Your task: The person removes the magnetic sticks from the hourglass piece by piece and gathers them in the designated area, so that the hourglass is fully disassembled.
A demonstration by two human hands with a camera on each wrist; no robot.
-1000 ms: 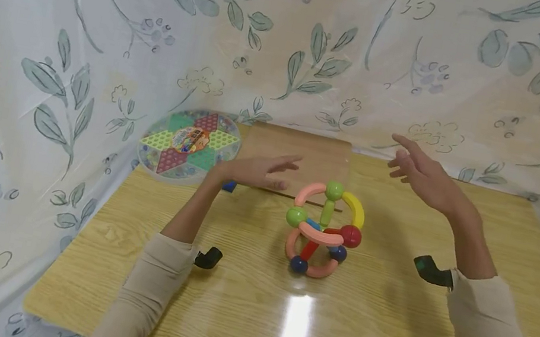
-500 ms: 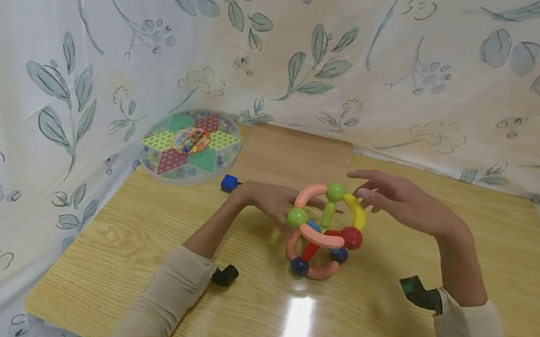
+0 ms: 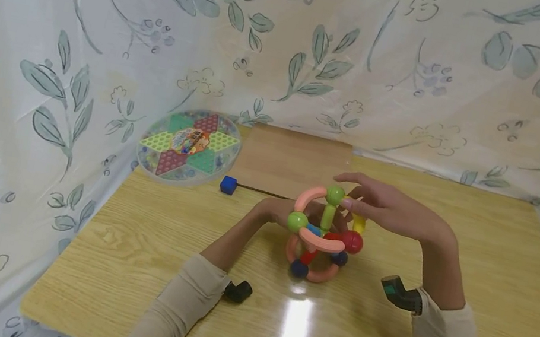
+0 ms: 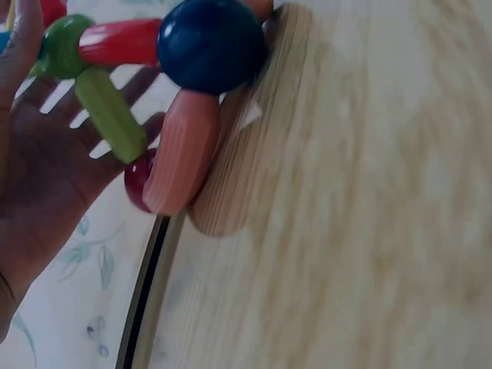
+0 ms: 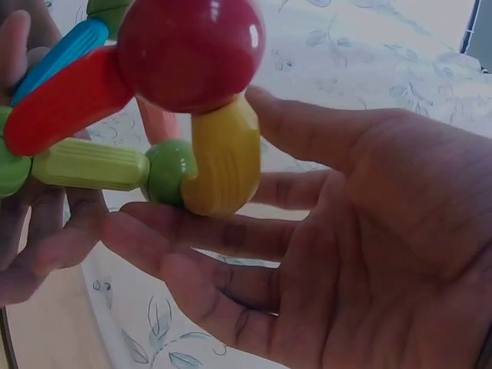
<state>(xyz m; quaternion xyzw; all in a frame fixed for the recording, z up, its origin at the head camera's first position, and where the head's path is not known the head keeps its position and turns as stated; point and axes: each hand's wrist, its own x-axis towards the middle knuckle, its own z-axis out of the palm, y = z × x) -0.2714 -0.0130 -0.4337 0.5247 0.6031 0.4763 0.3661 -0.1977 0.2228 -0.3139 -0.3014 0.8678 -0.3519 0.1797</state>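
A ball-and-stick toy frame of coloured balls and sticks, with a curved pink stick (image 3: 322, 241) at its front, stands on the table (image 3: 139, 266). My left hand (image 3: 280, 211) reaches behind and into it from the left. In the left wrist view, its spread fingers lie behind the light green stick (image 4: 109, 115), the thumb nearer the camera. From the right, my right hand (image 3: 393, 205) has thumb and fingers loosely curved round the curved yellow stick (image 5: 223, 157), just above the red ball (image 5: 192, 50). Part of my left hand is hidden by the frame.
At the back left lies a round Chinese checkers board (image 3: 189, 145). A brown board (image 3: 295, 161) lies at the back middle, with a small blue cube (image 3: 228, 184) near its front left corner. A patterned cloth (image 3: 291, 46) hangs behind the table.
Both hands have come inward and down to the toy frame. My left hand has moved right behind it, and my right hand has moved left onto the yellow stick. The frame stays in place.
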